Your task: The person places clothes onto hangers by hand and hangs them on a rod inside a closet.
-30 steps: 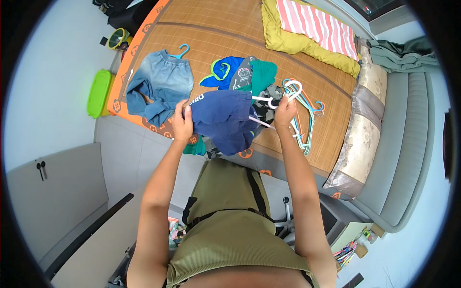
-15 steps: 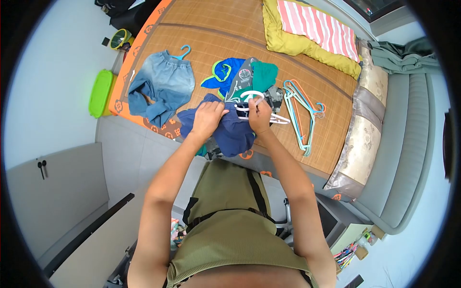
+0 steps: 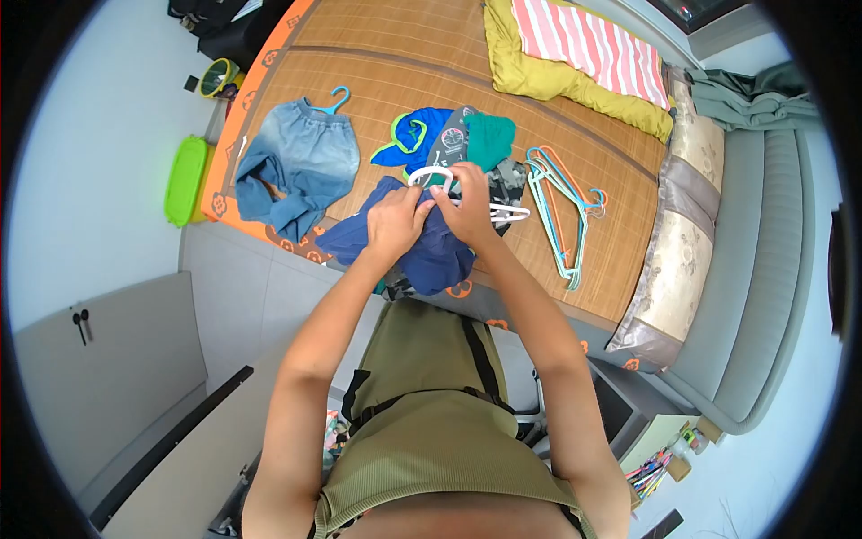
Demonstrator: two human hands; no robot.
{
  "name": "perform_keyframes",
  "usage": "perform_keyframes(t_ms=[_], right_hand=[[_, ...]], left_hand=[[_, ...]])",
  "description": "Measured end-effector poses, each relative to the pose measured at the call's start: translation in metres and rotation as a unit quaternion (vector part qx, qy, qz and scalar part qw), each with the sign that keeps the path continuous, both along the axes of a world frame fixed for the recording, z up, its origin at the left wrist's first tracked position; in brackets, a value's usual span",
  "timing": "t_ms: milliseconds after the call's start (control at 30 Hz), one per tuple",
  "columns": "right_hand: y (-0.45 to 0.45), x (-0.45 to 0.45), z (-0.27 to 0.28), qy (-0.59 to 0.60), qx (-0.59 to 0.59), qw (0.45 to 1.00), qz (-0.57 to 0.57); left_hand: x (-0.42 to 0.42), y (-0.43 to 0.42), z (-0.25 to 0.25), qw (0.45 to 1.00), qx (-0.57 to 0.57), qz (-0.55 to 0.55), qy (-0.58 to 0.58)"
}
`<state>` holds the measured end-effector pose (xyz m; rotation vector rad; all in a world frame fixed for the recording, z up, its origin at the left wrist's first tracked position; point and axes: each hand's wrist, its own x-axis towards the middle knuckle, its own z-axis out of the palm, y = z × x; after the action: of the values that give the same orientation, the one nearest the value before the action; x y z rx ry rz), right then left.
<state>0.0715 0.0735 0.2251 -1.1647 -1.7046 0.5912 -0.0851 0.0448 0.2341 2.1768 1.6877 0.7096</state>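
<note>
A navy blue garment (image 3: 437, 262) hangs at the near edge of the bed, partly under my hands. My left hand (image 3: 396, 220) is closed on its upper edge, close to the hanger's neck. My right hand (image 3: 467, 207) grips a white hanger (image 3: 510, 214), whose hook points up and left and whose right end sticks out of the cloth. The hanger's left part is hidden by my hands and the fabric. Just beyond lie a blue garment with lime trim (image 3: 415, 135), a grey printed one (image 3: 452, 141) and a green one (image 3: 490, 141).
Denim clothing (image 3: 301, 153) with a blue hanger (image 3: 336, 101) lies on the left of the bed mat (image 3: 386, 63). Several loose hangers (image 3: 566, 216) lie to the right. A yellow quilt (image 3: 539, 81), a striped cloth (image 3: 593, 45) and a pillow (image 3: 687, 242) border the bed's far and right sides.
My right hand and the white hanger have moved left, toward my left hand. The hanger now sits further into the navy garment, and both hands are close together.
</note>
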Motion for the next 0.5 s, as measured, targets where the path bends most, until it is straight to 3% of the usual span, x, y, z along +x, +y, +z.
perform_keyframes(t_ms=[33,200,333,367,500], right_hand=[[0.001,0.002,0.005,-0.012,0.048,0.999,-0.02],[-0.021,0.016,-0.01,-0.044,0.035,0.997,-0.049],[-0.033,0.024,-0.015,-0.032,0.059,0.996,-0.055],[-0.036,0.027,-0.025,-0.045,0.04,0.997,-0.052],[-0.041,0.025,-0.05,-0.087,-0.035,0.996,-0.014]], left_hand=[[0.001,0.0,0.002,1.0,0.006,-0.007,0.002],[0.002,-0.002,-0.001,0.998,0.031,-0.052,0.027],[-0.014,0.004,-0.019,0.993,-0.006,0.112,-0.023],[-0.022,0.007,-0.024,0.987,-0.057,0.153,0.011],[-0.034,0.01,-0.023,0.986,-0.048,0.162,-0.001]])
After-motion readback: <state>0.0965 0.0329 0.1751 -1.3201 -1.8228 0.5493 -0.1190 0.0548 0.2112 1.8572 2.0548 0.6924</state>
